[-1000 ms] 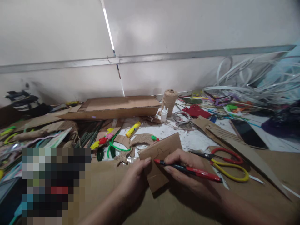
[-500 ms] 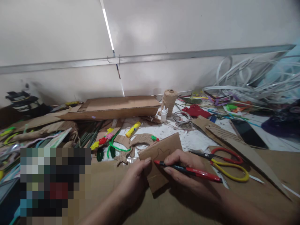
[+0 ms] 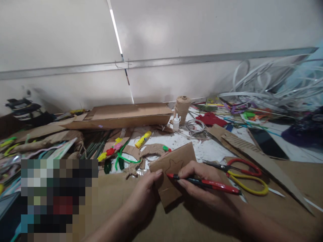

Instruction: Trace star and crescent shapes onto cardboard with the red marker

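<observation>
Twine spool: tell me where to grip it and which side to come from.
Probably best gripped around its middle, coming from above on the right. The jute twine spool stands upright as a tall cylinder, so its waist wraps easily. A white dropper bottle crowds its lower left, and folded cardboard lies further left.

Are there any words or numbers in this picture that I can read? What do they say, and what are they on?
There are no words or numbers that can be read here.
Yellow glue stick: it has markings, but they are too small and blurred to read.
White dropper bottle: any label is too small to read.
Red and black pen: no writing can be made out.
Printed card: too blurred to read.
</observation>
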Motion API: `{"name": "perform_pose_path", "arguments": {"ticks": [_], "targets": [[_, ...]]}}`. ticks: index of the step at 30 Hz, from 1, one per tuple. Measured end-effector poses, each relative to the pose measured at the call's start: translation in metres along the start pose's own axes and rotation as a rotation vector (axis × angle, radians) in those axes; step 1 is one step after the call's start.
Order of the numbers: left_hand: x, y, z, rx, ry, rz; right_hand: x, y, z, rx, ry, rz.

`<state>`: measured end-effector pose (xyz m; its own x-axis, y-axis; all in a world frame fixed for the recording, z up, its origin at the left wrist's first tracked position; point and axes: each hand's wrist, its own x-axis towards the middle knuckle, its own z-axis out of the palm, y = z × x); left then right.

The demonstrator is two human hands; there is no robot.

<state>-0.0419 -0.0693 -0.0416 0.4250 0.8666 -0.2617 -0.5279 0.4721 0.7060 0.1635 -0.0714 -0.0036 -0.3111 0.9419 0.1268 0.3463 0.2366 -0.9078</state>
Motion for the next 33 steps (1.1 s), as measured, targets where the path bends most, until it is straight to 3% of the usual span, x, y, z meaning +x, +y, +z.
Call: {"name": "perform_pose_path", "arguments": {"ticks": [17,24,33], "targets": [[-0.002,0.005,0.004,0.012,0.029,-0.006,-0.003,0.01,-0.001,0.037,0.009,0.056],[-0.002,0.005,0.002,0.008,0.008,-0.018,-0.003,0.015,0.004,0.261,0.089,0.084],[-0.004,0.009,0.01,0.023,0.02,-0.014,-0.001,0.009,0.003,0.173,0.004,0.065]]}}
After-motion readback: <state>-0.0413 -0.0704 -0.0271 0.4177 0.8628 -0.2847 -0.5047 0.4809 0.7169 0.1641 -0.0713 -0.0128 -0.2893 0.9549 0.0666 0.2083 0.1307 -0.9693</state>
